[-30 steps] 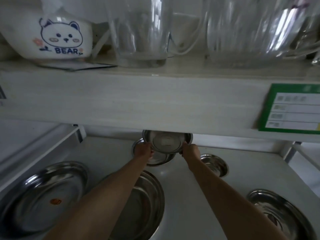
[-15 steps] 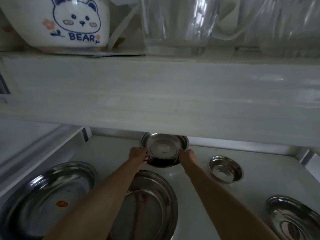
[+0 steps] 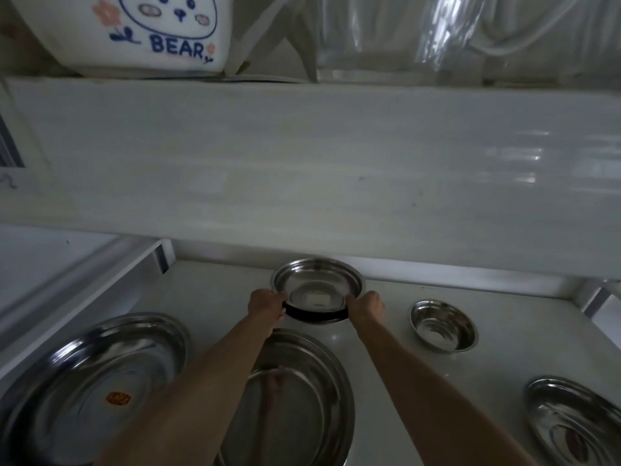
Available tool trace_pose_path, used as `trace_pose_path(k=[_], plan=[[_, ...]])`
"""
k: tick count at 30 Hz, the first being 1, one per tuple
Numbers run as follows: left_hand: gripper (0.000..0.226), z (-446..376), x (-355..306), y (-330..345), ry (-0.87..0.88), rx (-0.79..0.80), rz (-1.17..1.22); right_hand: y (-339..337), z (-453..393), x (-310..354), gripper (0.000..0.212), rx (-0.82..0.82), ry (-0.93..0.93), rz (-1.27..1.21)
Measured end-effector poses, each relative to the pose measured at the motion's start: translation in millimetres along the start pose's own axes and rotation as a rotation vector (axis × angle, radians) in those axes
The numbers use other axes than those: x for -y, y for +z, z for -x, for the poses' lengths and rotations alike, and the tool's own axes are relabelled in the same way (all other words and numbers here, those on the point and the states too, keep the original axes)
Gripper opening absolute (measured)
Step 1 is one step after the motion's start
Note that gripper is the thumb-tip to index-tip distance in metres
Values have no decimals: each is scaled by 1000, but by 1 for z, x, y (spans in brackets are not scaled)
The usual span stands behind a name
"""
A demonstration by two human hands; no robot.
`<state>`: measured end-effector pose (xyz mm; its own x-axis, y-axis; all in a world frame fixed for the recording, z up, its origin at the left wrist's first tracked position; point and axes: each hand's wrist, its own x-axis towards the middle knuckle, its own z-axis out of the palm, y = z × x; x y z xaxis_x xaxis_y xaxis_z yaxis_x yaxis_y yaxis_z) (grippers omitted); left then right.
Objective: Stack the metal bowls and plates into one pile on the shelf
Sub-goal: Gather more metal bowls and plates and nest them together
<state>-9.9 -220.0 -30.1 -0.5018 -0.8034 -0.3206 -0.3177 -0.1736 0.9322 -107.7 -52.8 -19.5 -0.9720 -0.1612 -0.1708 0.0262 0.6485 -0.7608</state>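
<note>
A metal bowl (image 3: 317, 284) sits nested on another dish at the back middle of the white shelf (image 3: 379, 371). My left hand (image 3: 265, 304) grips its left rim and my right hand (image 3: 366, 306) grips its right rim. A small metal bowl (image 3: 442, 326) stands to the right of it. A large metal plate (image 3: 302, 398) lies in front, partly under my left forearm. Another large plate (image 3: 90, 388) with an orange sticker lies at the left. A further plate (image 3: 578, 422) is at the right edge.
The upper shelf board (image 3: 302, 169) hangs low over the back of the shelf and hides its rear. On top of it stand a white bear-print bowl (image 3: 151, 31) and clear glass jugs (image 3: 379, 35). A white side rail (image 3: 84, 284) borders the left.
The held bowl has come down onto the dish beneath it and now sits nested there. The camera has moved closer and tilted, so the green label is out of view.
</note>
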Motion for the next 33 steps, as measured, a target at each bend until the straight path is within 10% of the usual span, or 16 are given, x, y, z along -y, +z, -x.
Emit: trace_pose_path(k=[33], plan=[[32,-12,6,1,13,-10,-39,21,-4,-19,55,-105,49,-270]])
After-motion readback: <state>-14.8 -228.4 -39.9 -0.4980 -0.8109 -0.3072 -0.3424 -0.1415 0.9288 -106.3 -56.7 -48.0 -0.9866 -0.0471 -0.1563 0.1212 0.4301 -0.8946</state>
